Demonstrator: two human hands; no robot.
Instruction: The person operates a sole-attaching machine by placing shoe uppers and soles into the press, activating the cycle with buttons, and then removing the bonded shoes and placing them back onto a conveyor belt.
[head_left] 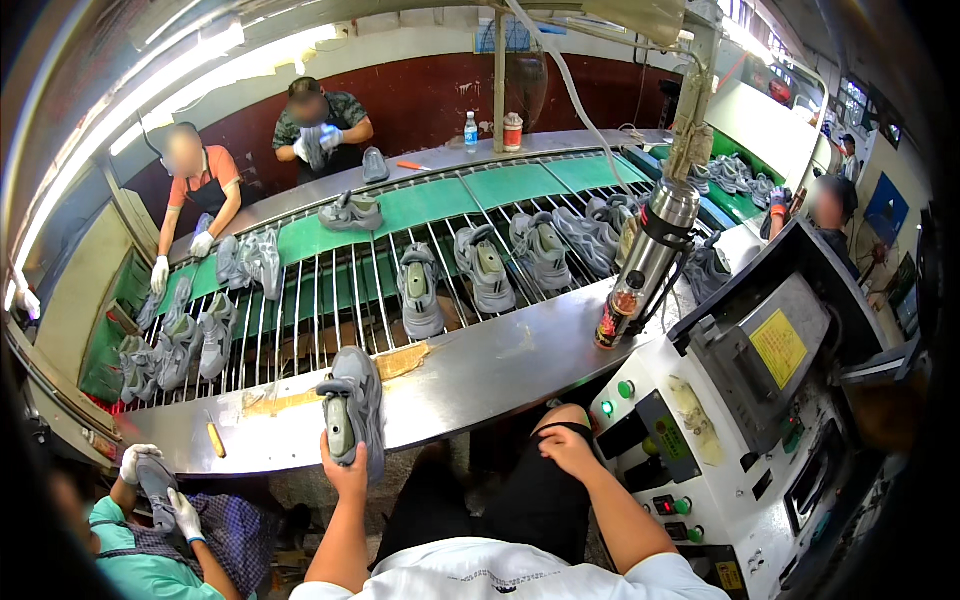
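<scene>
My left hand (345,472) is closed around the heel end of a grey sneaker (368,392) at the near edge of the metal table. An olive-green insert (341,430) shows in the shoe's opening; a second shoe may be pressed against it, but I cannot tell. On my right thigh, beside the machine, my right hand (568,452) lies with loosely spread fingers and holds nothing. Beyond the left hand, a single grey sneaker (419,290) stands on the metal rollers. Another grey sneaker (486,268) stands to its right, with several more along the line.
A steel thermos (655,245) stands at the table's right end, next to a control machine (690,430). A yellow-handled tool (215,440) lies on the left. Co-workers in gloves handle shoes across the line and at my near left. Green belt (430,205) runs behind the rollers.
</scene>
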